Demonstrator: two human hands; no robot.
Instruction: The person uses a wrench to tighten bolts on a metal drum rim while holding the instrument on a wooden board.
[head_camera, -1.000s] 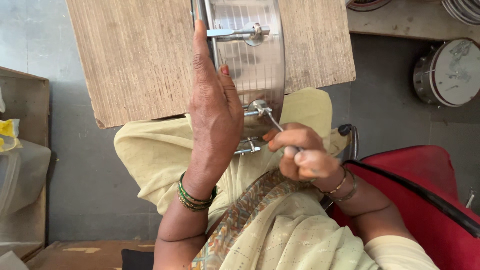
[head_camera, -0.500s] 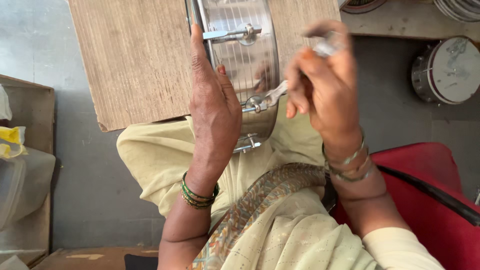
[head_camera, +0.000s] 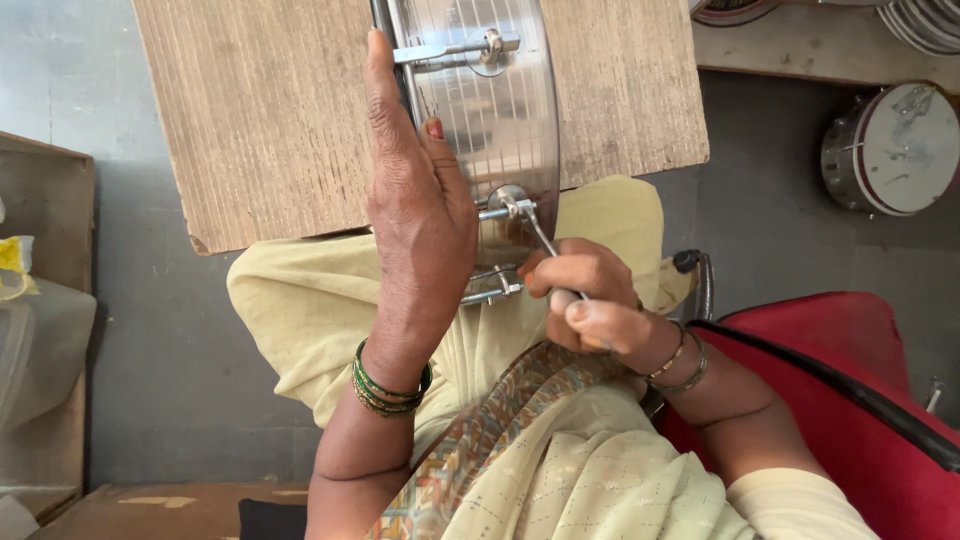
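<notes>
Tightening a lug on a shiny metal drum shell (head_camera: 500, 110), stood on edge between lap and wooden table (head_camera: 250, 120).

Right hand (head_camera: 590, 300) back down from its raised position half a second ago, fingers closed around one small wrench (head_camera: 535, 225) seated on the tension rod. Left hand (head_camera: 420, 210) flat, fingers extended, steadying the ribbed, chrome-bright shell. Three lugs visible; another drum (head_camera: 890, 150) on the floor.

Shiny metal drum shell (head_camera: 500, 120): top cut off at the 12 o'clock edge; near rim hidden behind the left hand (head_camera: 420, 210). Slim metal key (head_camera: 540, 235): handle buried in the right hand (head_camera: 590, 300). Red chair (head_camera: 860, 400): cropped at 4 o'clock.
</notes>
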